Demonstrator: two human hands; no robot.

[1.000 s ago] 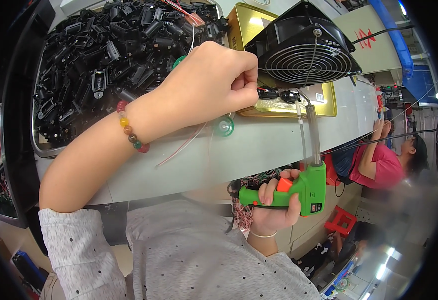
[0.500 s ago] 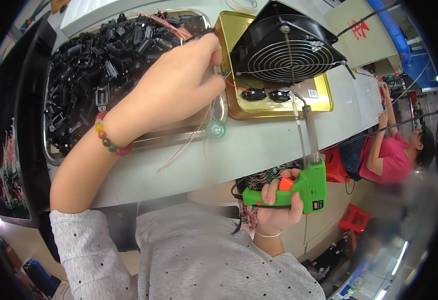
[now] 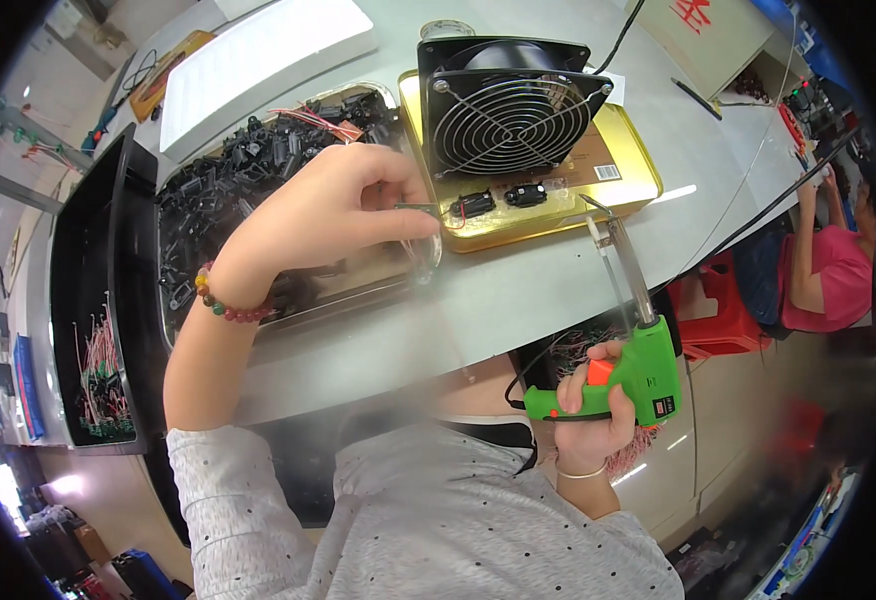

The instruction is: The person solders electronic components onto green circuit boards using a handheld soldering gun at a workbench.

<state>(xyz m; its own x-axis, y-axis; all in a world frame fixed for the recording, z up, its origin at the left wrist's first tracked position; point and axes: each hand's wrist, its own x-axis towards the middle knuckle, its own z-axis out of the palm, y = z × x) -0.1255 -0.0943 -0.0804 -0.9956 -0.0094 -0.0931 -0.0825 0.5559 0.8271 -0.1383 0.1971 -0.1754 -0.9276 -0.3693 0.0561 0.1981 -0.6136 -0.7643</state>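
Note:
My left hand (image 3: 333, 205) is closed, its thumb and fingers pinching a small thin circuit board (image 3: 416, 207) above the edge of a metal tray (image 3: 348, 292). My right hand (image 3: 598, 420) grips a green soldering gun (image 3: 656, 375) by its handle, fingers around the orange trigger. The gun's bent tip points up at the front right edge of a gold tin (image 3: 643, 190). On the tin lie two small black housings, a left one (image 3: 473, 205) with a red wire and a right one (image 3: 527, 194). The tip is apart from both.
A black fan (image 3: 513, 120) with a wire grille stands on the tin. Many black plastic parts (image 3: 218, 185) fill the tray. Left of it is a black bin (image 3: 123, 300) with wired boards (image 3: 103, 375). A white foam box (image 3: 268, 65) sits behind. A person in pink (image 3: 818, 275) sits at right.
My left hand has drawn back from the black housings with the circuit board. The soldering tip now sits farther from the right housing. The whole view has shifted.

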